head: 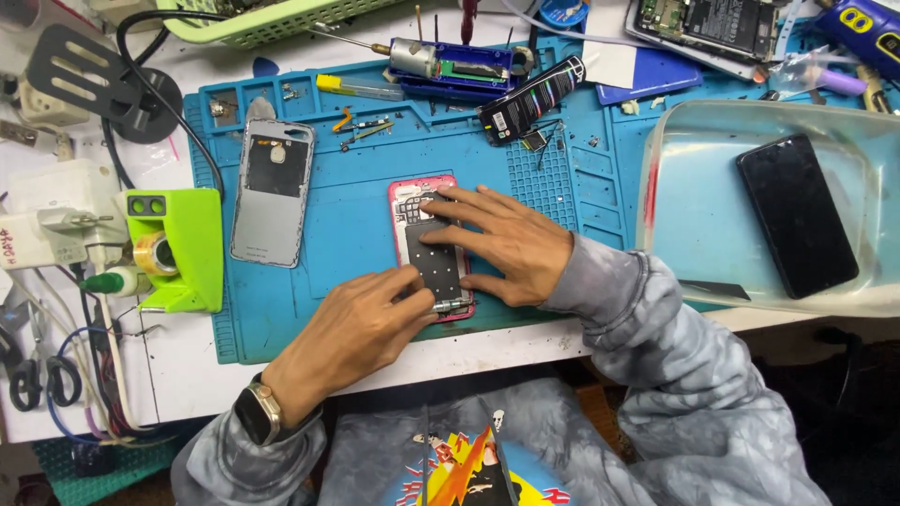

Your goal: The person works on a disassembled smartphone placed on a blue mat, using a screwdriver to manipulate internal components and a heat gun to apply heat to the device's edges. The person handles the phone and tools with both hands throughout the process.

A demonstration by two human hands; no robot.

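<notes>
Nearest the lens, a grey tie-dye sweatshirt with a bright printed front fills the bottom edge, and both sleeves rise from it toward the work. From the left sleeve, past a wristwatch, the left hand reaches up with its fingertips pinched together on a small metal tool, pressed at the lower edge of an opened pink-framed phone. That phone lies flat on a blue repair mat, its dark inner plate facing up. Coming in from the other side, the right hand lies spread over the phone, fingers flat and apart, holding it down rather than gripping it. Just beyond the left hand's knuckles, further along the mat, rests a detached grey back cover, and past that a lime-green holder with a roll of tape. Well beyond the right wrist, a clear plastic tray holds a black phone face up. Above both hands, at the mat's far edge, lie a small blue motor tool and a black tube.
</notes>
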